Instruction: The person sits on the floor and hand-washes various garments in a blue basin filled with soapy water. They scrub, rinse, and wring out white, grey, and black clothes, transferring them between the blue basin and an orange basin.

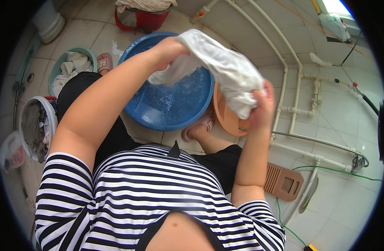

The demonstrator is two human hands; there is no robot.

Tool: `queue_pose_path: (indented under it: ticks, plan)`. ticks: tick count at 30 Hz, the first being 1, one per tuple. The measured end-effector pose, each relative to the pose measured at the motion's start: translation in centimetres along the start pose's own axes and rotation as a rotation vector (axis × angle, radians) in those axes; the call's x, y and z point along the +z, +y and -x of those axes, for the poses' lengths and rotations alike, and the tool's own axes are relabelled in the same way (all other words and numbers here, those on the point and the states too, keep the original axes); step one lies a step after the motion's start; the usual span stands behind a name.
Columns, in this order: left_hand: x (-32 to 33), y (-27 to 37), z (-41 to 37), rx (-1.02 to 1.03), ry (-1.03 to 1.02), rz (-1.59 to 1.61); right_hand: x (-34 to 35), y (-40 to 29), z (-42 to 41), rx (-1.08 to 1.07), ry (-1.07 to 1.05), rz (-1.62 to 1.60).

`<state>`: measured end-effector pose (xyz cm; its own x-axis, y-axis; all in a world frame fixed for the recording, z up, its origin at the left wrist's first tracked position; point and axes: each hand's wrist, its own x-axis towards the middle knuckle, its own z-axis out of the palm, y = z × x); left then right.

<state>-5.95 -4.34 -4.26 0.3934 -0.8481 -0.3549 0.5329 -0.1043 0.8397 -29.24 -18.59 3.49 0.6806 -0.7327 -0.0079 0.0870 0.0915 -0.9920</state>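
A wet white cloth (221, 59) is stretched between my two hands above a large round blue plastic basin (167, 124). My left hand (170, 51) grips one end over the basin's far side, with a loose part of the cloth hanging below it. At the other end, my right hand (262, 102) has bunched folds in its fingers, over an orange-brown plastic basin (225, 117). Rippling water (176, 94) fills the bottom of the blue basin. The cloth and my right hand are slightly blurred.
Left of me stand a pale green basin (51, 77) with cloths and a white bucket (21, 125) holding dark fabric. A red container (151, 20) topped with cloth is beyond. On the right are white wall pipes (294, 122), a brown washboard (283, 182) and a green hose (333, 168).
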Motion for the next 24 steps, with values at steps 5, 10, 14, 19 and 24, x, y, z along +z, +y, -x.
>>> queue_pose_path:
  ticks: [5,10,14,19,24]
  plan:
    - [1.9,0.3,1.1,0.206,-0.153,0.126,-3.3,14.0,0.0,0.637,0.092,0.234]
    - [3.1,-0.7,1.9,0.104,-0.346,0.139,3.4,15.5,-1.0,0.916,-0.173,-0.695]
    - [2.6,-1.6,2.4,0.076,-0.693,0.039,6.0,15.1,-0.5,0.213,-0.145,-0.257]
    - [0.9,0.1,2.2,0.043,-0.632,0.565,6.7,11.7,-0.8,0.611,0.109,-0.981]
    - [-2.0,3.1,-0.6,0.216,-0.419,0.610,6.4,8.6,-1.3,0.560,-0.213,-1.026]
